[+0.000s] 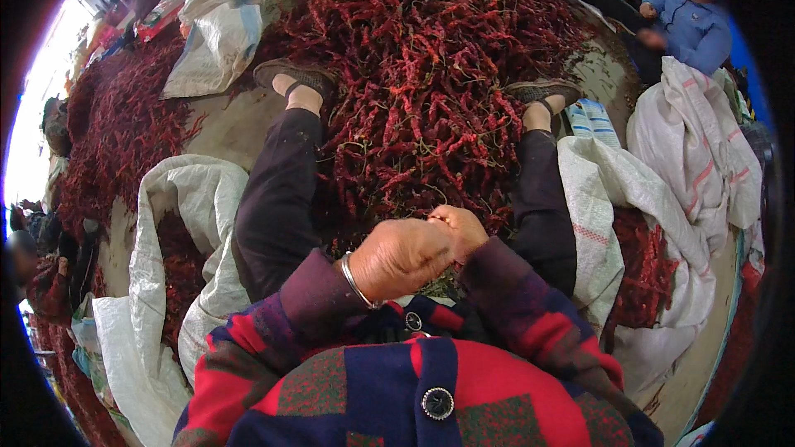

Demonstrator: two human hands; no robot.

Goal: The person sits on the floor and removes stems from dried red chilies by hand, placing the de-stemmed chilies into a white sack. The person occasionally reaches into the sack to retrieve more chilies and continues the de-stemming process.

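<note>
A large heap of dried red chili peppers [428, 74] spreads over the floor between my outstretched legs. My left hand [404, 254], with a silver bangle at the wrist, is brought together with my right hand [463, 230] just above the near edge of the heap. The back of the left hand hides its palm and fingers. The right hand's fingers are curled, and whatever lies between the two hands cannot be made out. Several stems and bits lie below them.
An open white woven sack [146, 267] with chilies stands on the left, another sack [596, 198] with chilies on the right. Beyond are a pale sack [223, 37], a second chili heap [124, 124], a white sack [689, 136] and a person in blue [695, 25].
</note>
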